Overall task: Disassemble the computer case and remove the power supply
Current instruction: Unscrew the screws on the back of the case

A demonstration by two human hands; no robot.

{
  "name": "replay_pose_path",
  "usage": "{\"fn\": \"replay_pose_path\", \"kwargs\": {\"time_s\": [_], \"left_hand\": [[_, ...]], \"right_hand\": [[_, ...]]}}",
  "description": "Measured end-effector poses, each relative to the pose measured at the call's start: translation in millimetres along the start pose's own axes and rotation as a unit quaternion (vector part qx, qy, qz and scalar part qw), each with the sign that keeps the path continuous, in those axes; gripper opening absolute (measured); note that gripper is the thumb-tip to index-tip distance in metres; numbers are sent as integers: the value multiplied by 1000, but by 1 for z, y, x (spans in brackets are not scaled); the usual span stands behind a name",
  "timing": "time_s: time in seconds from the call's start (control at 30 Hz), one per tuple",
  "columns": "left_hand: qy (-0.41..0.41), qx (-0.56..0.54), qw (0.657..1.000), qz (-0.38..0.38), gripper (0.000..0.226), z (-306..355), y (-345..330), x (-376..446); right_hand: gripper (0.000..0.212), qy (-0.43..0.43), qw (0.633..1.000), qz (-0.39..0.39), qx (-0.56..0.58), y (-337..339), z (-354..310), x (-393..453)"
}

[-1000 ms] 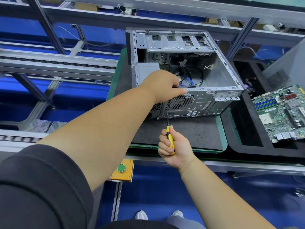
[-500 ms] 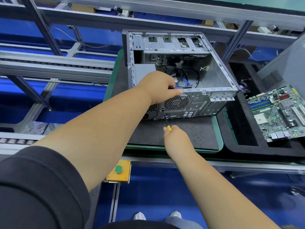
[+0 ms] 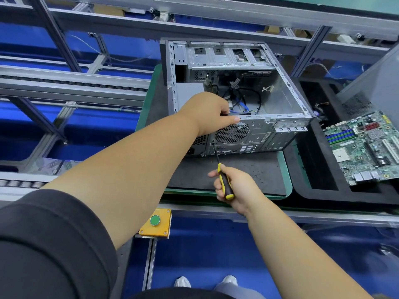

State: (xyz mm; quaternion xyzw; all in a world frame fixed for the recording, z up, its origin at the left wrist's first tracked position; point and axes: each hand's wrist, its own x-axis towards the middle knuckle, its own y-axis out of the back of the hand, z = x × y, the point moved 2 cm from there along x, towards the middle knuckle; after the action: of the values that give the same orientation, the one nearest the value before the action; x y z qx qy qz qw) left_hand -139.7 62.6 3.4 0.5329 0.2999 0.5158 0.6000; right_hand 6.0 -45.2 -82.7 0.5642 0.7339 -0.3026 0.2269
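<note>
Computer case under left hand

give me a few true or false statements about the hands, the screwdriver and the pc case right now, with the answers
1. The right hand holds a yellow and black screwdriver. True.
2. The screwdriver's tip points at the rear panel of the computer case, beside the round fan grille. True.
3. The left hand lies flat on the mat, away from the case. False: it holds the case's top rear edge, fingers curled over it, thumb along the rear panel.
4. The case's side panel is on, so the inside is hidden. False: the side is open and cables show inside.
5. A bare motherboard lies to the right of the case. True.
</note>
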Motion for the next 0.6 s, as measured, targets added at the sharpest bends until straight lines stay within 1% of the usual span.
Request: {"fn": "replay_pose_path", "kwargs": {"time_s": [0.03,0.07,0.1,0.13,0.2,0.27,0.33,0.4,0.43,0.53,0.6], "left_hand": [[-2,1,1000,1,43,0,0,0],[-3,0,1000,1,44,0,0,0],[-4,0,1000,-1,44,0,0,0],[-5,3,1000,-5,43,1,0,1],[-10,15,1000,-21,43,0,0,3],[-19,37,998,-48,46,1,1,7],[-29,60,994,-84,65,3,0,12],[-29,100,985,-139,85,8,-2,19],[-26,124,977,-171,87,11,-2,23],[-8,158,954,-254,78,16,-4,37],[1,152,946,-284,76,17,-5,44]], "right_hand": [[38,-17,994,-43,98,2,4,0],[37,-35,980,-79,180,2,6,-1],[37,-51,964,-106,237,3,9,0],[36,-61,953,-126,268,1,10,0],[35,-68,947,-141,280,-4,13,1],[34,-70,948,-137,278,-7,13,2],[34,-73,949,-131,277,-7,13,3],[34,-76,949,-129,277,-5,11,2],[34,-77,949,-130,277,-4,10,2],[34,-80,949,-134,275,-4,9,1],[36,-82,949,-132,274,-4,9,2]]}}
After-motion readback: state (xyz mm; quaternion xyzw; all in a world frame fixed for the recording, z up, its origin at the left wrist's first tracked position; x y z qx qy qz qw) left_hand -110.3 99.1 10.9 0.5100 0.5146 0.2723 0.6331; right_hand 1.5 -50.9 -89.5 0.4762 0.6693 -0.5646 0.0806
